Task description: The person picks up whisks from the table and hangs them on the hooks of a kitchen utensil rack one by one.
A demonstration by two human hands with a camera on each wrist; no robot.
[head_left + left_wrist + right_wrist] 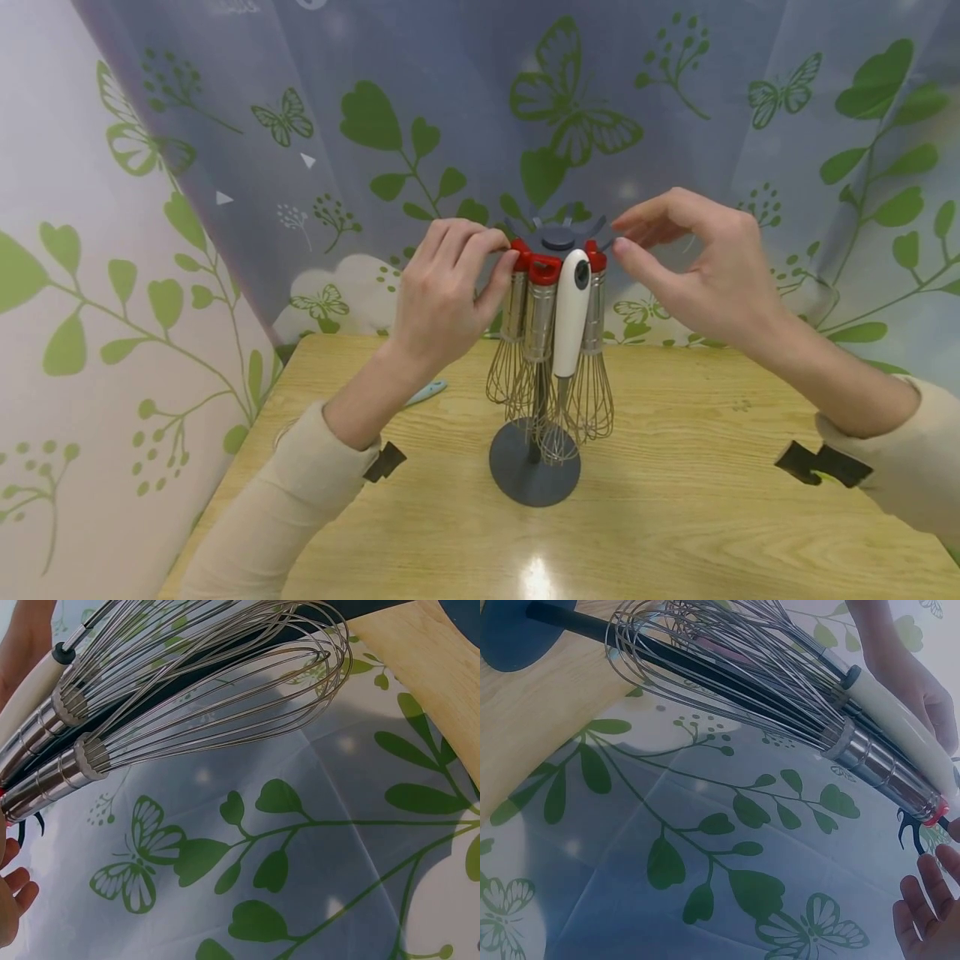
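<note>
A dark grey rotating-style utensil stand carries several hanging wire whisks around its hooked top. Three have metal handles with red end loops: the left whisk, the front whisk and the right whisk. A whisk with a white handle hangs at the front. My left hand pinches the red end of the left whisk between thumb and fingers. Beside the right whisk's red end, my right hand has its thumb and forefinger spread apart, fingertips right at a stand hook.
Under the stand is a wooden table. A light blue handle lies on it, partly behind the left forearm. A patterned curtain hangs close behind the table, with another printed cloth at the left.
</note>
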